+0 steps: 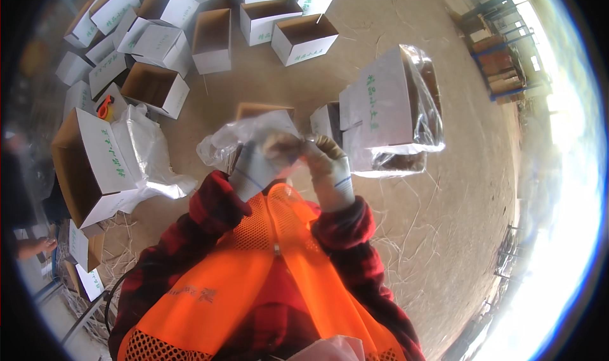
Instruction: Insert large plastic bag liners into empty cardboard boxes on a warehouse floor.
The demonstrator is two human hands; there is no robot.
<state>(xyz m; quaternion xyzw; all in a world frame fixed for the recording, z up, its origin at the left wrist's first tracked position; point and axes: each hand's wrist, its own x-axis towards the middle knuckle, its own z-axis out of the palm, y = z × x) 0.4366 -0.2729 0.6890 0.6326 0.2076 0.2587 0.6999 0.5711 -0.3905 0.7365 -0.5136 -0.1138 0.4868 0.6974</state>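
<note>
Both my hands wear pale work gloves and meet in front of my chest. My left hand (259, 164) is closed on a clear plastic bag (219, 140), which bunches and hangs off to its left. Motion smears the left fingertips. My right hand (330, 171) pinches at the bag's edge beside the left fingers; the exact spot is hard to make out. Below and behind the hands stands an open carton (265, 109), mostly hidden. To the right, a white carton (374, 101) has clear plastic film (426, 101) over its side.
Several open white cartons (212, 41) crowd the floor at the far left. Nearer, a carton (95, 164) has plastic sheeting (149, 152) draped beside it. An orange tape dispenser (105, 107) lies there. Another person's hand (37, 247) shows at the left edge. Shelving (507, 57) stands far right.
</note>
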